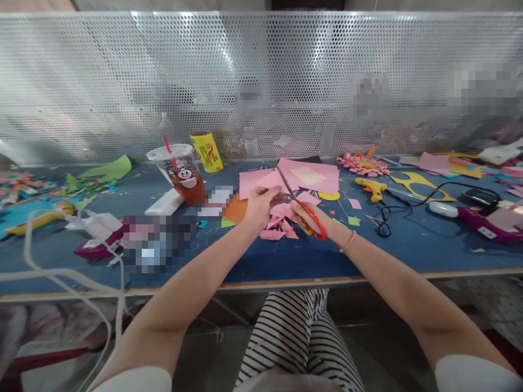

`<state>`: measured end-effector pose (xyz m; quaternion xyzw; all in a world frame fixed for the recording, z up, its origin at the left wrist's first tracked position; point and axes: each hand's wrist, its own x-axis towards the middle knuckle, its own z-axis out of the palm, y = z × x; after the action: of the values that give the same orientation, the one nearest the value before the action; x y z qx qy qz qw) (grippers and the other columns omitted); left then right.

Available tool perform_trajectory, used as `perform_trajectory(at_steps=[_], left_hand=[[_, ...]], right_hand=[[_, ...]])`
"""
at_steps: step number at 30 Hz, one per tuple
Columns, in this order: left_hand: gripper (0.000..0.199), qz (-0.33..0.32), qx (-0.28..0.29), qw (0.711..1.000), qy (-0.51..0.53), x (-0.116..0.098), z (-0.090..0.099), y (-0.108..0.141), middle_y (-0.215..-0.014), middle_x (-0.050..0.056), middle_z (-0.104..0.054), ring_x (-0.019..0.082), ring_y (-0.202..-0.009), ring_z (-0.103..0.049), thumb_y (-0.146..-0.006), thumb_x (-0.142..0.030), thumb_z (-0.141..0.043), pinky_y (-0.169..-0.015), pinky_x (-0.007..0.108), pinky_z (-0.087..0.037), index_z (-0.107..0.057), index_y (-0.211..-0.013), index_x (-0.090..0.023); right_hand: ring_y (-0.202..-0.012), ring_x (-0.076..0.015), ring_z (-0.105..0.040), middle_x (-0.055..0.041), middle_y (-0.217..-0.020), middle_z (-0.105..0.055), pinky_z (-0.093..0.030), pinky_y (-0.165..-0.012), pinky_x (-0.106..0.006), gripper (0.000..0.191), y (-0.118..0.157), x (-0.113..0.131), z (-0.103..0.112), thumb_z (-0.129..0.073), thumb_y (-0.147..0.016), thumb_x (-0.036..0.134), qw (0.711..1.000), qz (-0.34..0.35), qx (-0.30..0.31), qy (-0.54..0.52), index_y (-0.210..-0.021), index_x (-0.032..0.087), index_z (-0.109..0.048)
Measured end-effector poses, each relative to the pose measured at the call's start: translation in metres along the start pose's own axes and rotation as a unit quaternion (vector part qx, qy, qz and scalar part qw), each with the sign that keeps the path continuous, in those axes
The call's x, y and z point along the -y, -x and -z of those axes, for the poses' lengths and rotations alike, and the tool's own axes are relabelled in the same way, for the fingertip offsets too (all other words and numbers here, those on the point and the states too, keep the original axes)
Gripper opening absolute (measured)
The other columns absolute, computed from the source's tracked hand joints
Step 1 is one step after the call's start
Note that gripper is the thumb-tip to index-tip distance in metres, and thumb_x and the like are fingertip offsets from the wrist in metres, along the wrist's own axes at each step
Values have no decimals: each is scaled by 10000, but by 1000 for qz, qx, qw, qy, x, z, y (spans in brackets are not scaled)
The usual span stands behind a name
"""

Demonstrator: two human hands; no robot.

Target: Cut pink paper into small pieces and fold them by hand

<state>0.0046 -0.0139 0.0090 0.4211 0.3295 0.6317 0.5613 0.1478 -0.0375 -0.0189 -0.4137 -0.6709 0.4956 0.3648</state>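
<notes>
Reaching in, left hand (258, 206) bunches fingers beside pink scraps (281, 224); cannot tell if pinching. Just right of fingertips, red-handled scissors (304, 206) slant, tips far-left, handles near-right, gripped in right hand (302, 216), nearer hand.

Short white sleeves end above the elbows: the left sleeve (137, 380) shows in the lower left of the frame, the right sleeve (469, 373) in the lower right, both plain and smooth-edged. The forearms below them are bare, as are the left hand (259, 207) and the right hand (307, 218). A thin, pale pinkish bracelet (348, 241), beaded or twisted, circles the right wrist. At the bottom centre, white trousers (281, 337) carry narrow black stripes across both legs. Above the lap lies a blurred, plain greyish patch of cloth (290, 382).
</notes>
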Motion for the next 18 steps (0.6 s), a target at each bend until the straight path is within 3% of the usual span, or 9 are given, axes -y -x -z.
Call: perform_trajectory(at_steps=[6,11,18], left_hand=[[279,-4,3,1000,20,-3,3,-3,-494,19,-594,157,-515,-622,-586,-334,-685,-611,298,-509,-484,-601,-142],[345,-13,-28,1000,7,-7,2,-4,-445,-12,-547,153,-494,-614,-586,-386,-695,-613,299,-510,-436,-578,-157],[267,-25,-11,999,-44,-2,2,-4,-495,42,-601,135,-485,-600,-579,-334,-703,-583,269,-507,-573,-609,-103]], right_hand=[[-335,-54,-331,69,-422,-343,-284,-327,-180,436,1,-2,1,-405,-788,597,1000,12,2,24,-625,195,-366],[-347,-52,-338,69,-447,-354,-280,-331,-178,435,1,-1,-1,-387,-790,602,1000,-3,-5,9,-641,194,-364],[-345,-53,-330,70,-447,-343,-290,-331,-180,448,1,-2,-1,-359,-795,616,1000,9,14,-18,-640,195,-367]])
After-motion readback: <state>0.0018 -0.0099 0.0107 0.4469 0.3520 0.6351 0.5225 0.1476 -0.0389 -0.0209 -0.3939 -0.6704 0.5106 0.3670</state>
